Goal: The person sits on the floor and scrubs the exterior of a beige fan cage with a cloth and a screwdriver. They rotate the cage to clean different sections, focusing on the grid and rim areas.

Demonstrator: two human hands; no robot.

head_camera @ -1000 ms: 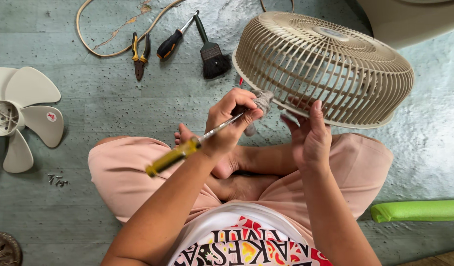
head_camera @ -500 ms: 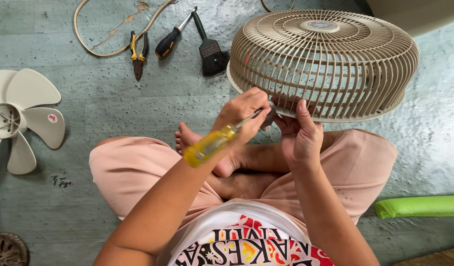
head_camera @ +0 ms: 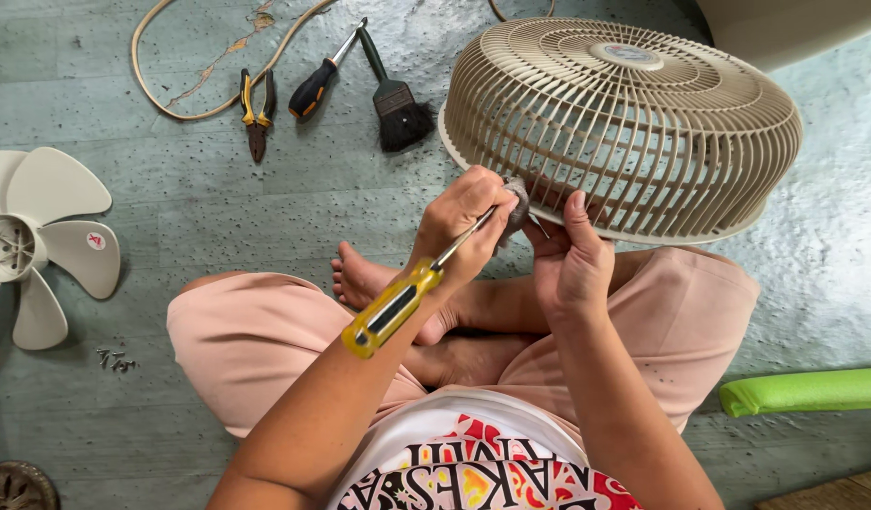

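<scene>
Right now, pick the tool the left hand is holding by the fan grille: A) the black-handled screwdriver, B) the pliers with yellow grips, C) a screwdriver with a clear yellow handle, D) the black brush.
C: the left hand grips a yellow-handled screwdriver with its shaft running up toward the rim of the beige fan grille, while the pliers, black brush and black-handled screwdriver lie apart on the floor.

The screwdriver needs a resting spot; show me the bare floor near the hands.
Bare floor lies between the fan blade and the left knee, below the pliers. More lies right of the fan grille, above the green tube. The tool row by the brush is crowded.
</scene>
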